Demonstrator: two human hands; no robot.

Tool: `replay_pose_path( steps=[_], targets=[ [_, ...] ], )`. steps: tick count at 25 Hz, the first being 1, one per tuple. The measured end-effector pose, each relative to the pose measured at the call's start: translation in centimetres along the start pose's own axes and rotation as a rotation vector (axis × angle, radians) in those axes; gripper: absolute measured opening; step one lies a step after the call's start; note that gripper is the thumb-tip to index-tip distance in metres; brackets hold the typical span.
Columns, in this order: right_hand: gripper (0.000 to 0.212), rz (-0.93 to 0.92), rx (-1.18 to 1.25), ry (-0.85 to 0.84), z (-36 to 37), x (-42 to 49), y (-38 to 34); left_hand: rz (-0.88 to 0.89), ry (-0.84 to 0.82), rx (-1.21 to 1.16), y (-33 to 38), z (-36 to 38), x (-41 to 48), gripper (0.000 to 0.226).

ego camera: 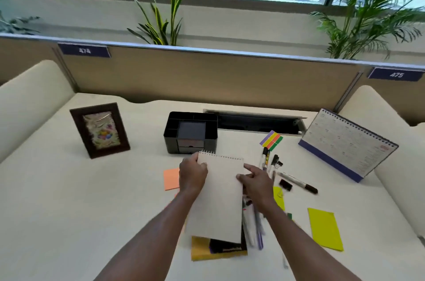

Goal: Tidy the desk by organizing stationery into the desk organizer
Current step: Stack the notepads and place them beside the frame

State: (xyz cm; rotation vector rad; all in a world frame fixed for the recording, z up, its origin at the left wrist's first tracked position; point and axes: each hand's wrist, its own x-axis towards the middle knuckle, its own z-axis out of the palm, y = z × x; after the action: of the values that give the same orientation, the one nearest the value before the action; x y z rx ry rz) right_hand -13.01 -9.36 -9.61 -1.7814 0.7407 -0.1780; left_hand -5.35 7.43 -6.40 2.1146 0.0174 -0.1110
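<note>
A beige spiral notepad (218,198) is lifted above the desk, spiral end toward the black desk organizer (190,132). My left hand (192,175) grips its upper left corner. My right hand (254,180) pinches its right edge with thumb and fingers. The organizer stands just beyond the pad and holds a grey block in its big compartment. Under the pad lie a yellow sheet (202,250) and a dark booklet (226,247). Several pens and markers (271,163) lie to the right, one marker (297,183) angled apart.
An orange sticky note (171,179) lies left of my hands, a yellow-green note (325,229) and coloured page flags (271,140) to the right. A black binder clip (285,184), a framed picture (100,130), a desk calendar (347,145) and a cable slot (257,120) also occupy the desk.
</note>
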Motion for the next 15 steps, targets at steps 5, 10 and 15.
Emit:
replay_pose_path(
  steps=[5,10,15],
  targets=[
    [0.041,-0.083,-0.061,-0.13,10.2,-1.4,-2.2,-0.081,0.161,0.127,-5.9,-7.3,2.2,0.027],
    [0.036,-0.121,-0.15,-0.233,17.3,-3.2,-4.5,-0.18,0.253,0.11,-10.1,-12.8,3.2,0.049],
    [0.051,-0.065,-0.131,-0.284,22.8,-3.7,-5.5,-0.251,0.279,0.176,-13.5,-16.2,4.9,0.046]
  ],
)
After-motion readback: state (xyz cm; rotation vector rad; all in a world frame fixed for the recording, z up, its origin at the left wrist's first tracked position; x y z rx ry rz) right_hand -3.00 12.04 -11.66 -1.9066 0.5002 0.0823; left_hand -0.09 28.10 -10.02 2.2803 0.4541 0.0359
